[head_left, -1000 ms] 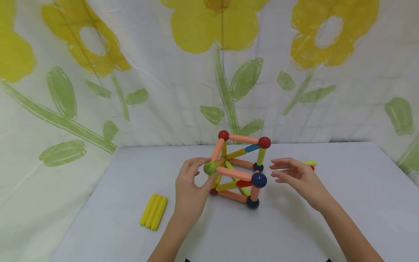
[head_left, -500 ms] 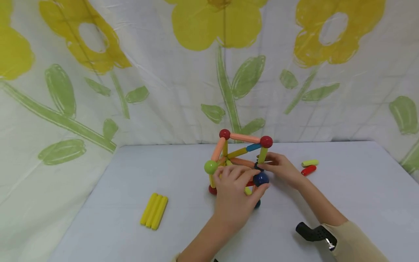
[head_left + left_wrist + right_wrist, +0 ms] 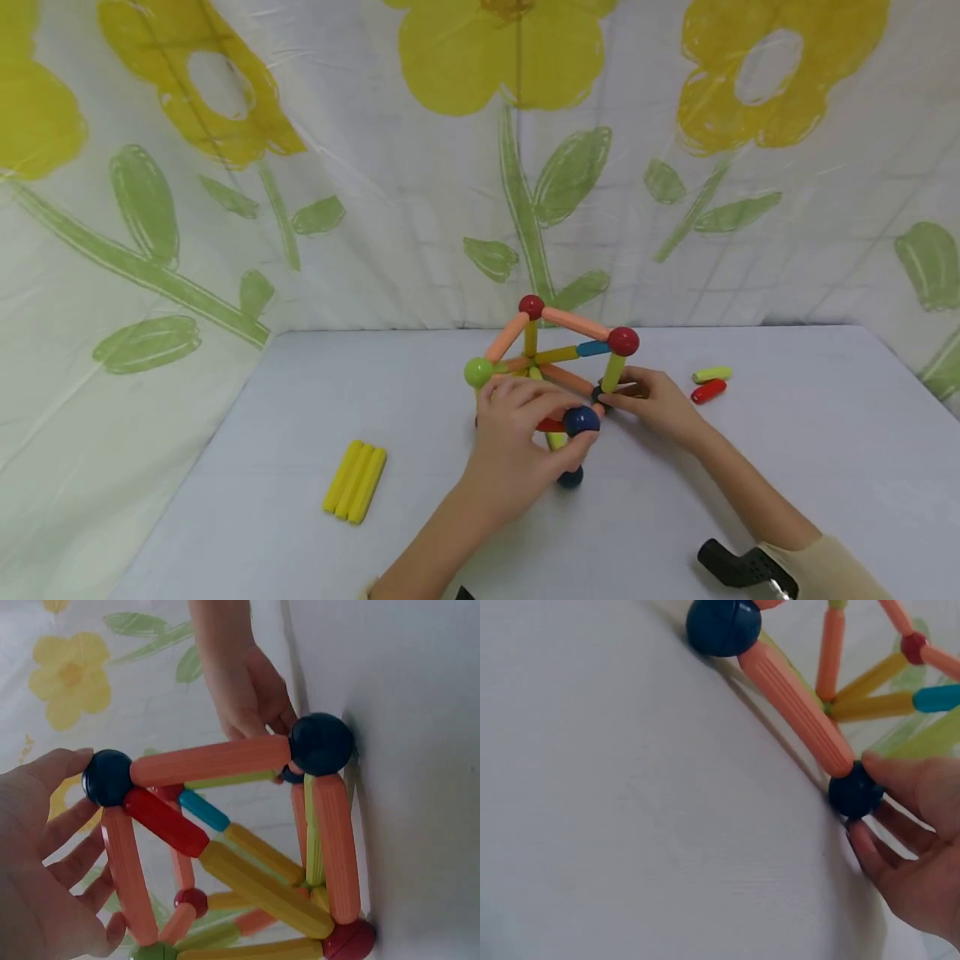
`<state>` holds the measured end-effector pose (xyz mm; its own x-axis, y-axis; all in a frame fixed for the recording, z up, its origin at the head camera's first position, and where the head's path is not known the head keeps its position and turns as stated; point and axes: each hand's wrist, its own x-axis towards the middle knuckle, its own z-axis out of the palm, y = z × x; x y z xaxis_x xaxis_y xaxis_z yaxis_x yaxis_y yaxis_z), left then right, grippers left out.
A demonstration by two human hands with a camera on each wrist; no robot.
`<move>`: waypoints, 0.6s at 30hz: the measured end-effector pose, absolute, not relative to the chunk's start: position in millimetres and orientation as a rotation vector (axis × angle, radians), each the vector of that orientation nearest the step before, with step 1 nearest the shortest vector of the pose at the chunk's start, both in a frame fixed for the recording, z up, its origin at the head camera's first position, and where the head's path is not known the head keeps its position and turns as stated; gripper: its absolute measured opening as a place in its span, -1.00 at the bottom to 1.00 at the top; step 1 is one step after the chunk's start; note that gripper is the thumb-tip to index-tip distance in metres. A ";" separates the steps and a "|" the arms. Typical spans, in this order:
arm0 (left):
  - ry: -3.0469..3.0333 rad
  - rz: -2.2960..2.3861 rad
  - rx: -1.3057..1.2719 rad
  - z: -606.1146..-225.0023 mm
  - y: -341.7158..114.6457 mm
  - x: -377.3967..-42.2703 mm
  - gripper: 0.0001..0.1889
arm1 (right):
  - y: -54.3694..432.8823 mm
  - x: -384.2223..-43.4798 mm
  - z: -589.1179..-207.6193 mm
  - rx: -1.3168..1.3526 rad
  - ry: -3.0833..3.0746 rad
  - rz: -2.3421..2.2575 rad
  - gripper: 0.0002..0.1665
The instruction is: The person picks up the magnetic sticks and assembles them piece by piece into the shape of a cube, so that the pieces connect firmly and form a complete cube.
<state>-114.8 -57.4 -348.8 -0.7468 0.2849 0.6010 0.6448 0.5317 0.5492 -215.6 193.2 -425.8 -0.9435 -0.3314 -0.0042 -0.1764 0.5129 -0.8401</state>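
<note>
A box-shaped frame of rods and balls from a magnetic building set stands on the white table. My left hand [image 3: 506, 450] pinches the upper near dark blue ball [image 3: 582, 422], thumb and fingertips on either side. My right hand [image 3: 663, 408] holds the lower far dark blue ball [image 3: 855, 791] between thumb and fingers, at table level. Another dark blue ball [image 3: 321, 744] forms the lower near corner. Red balls [image 3: 623, 342] and a green ball [image 3: 478, 372] top other corners. A red-and-yellow diagonal [image 3: 225, 866] crosses one side. In the head view, my left hand hides part of the near side.
Several yellow rods [image 3: 354, 482] lie side by side on the table at left. Behind my right hand are a short yellow-green rod [image 3: 712, 375] and a short red rod [image 3: 708, 392]. A flowered curtain [image 3: 390, 250] hangs behind the table.
My left hand has gone from the green ball to the upper blue ball. My right hand has reached the lower far ball and grips it. The frame has turned slightly, its near corner shifting left.
</note>
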 end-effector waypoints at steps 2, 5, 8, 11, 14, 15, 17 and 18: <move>-2.366 -1.111 -0.806 -346.5 -68.3 -116.4 -0.73 | 192.6 -206.8 -424.2 -0.395 2.607 -1.388 -0.54; -2.416 -1.143 -0.895 -341.2 -86.9 -119.3 -0.72 | 190.2 -192.4 -420.6 -0.324 2.609 -1.379 -0.51; -2.489 -1.188 -0.953 -333.3 -105.5 -121.9 -0.71 | 184.8 -177.9 -418.3 -0.261 2.608 -1.380 -0.52; -2.551 -1.242 -0.941 -326.9 -121.2 -124.3 -0.69 | 175.8 -164.5 -417.5 -0.200 2.640 -1.386 -0.55; -2.586 -1.265 -0.873 -325.6 -135.2 -128.6 -0.68 | 163.3 -152.3 -416.5 -0.172 2.670 -1.416 -0.59; -2.588 -1.267 -0.847 -325.9 -139.6 -130.7 -0.68 | 158.9 -148.7 -416.2 -0.174 2.671 -1.432 -0.61; -2.577 -1.273 -0.793 -328.6 -148.4 -135.5 -0.68 | 150.9 -143.0 -416.7 -0.183 2.659 -1.471 -0.65; -2.559 -1.296 -0.772 -330.5 -152.8 -137.9 -0.69 | 147.3 -140.9 -417.2 -0.183 2.651 -1.485 -0.66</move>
